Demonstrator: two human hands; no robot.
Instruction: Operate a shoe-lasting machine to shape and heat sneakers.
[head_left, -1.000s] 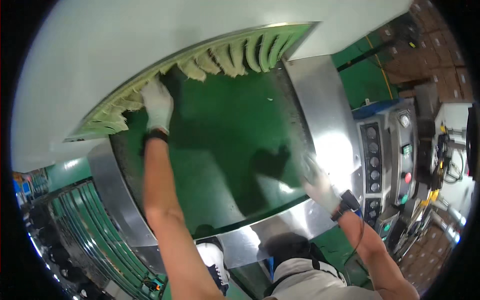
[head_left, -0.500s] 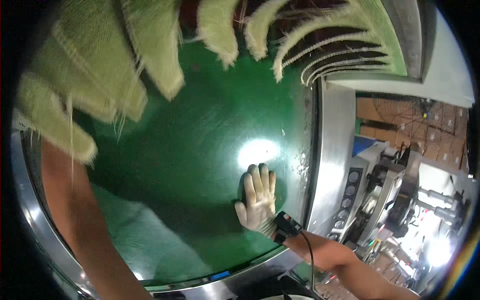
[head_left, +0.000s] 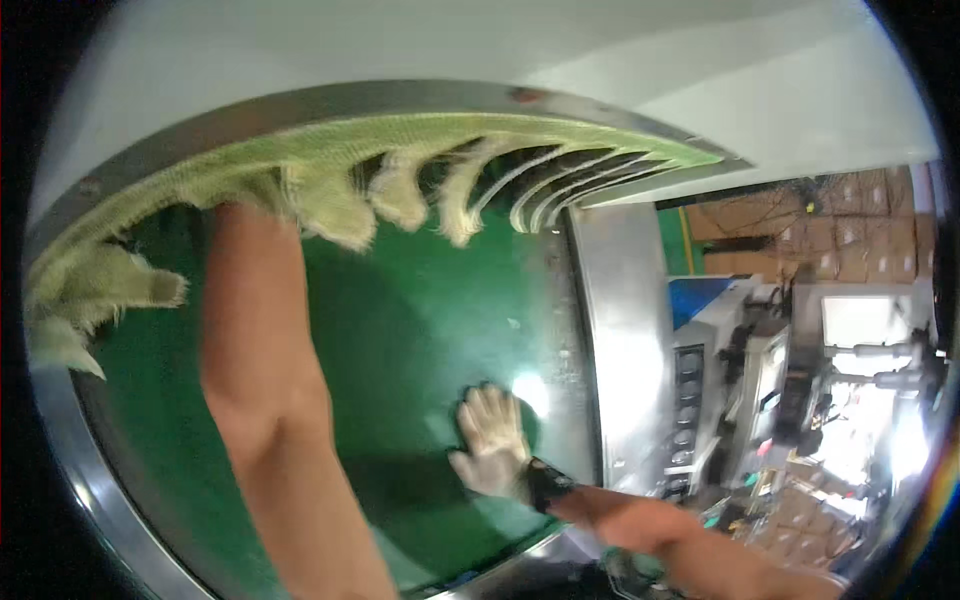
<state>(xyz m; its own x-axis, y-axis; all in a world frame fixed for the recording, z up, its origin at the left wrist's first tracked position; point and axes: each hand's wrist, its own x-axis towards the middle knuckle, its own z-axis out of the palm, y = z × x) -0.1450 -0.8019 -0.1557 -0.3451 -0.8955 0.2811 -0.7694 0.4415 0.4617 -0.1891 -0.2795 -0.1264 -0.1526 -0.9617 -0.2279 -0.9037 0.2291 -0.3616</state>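
My right hand [head_left: 492,440], in a pale glove, lies flat on the green belt-like surface [head_left: 400,330] with its fingers spread and nothing in it. A black band with a small device [head_left: 548,486] sits at that wrist. My bare left forearm [head_left: 262,330] reaches forward beneath a fringe of pale green fuzzy fabric strips [head_left: 335,210]. The left hand is hidden behind the strips, so its fingers and anything they hold cannot be seen.
A grey metal edge [head_left: 400,97] of a white machine housing [head_left: 420,40] bears the strips. Metal rails [head_left: 630,370] border the green surface. To the right stand a panel with round dials [head_left: 688,400], stacked brown cartons [head_left: 840,230] and other machinery [head_left: 800,390].
My view has tilted up, bringing the housing above the strips into sight. The left forearm has swung rightward and reaches further under the fringe. The right hand stays flat on the green surface.
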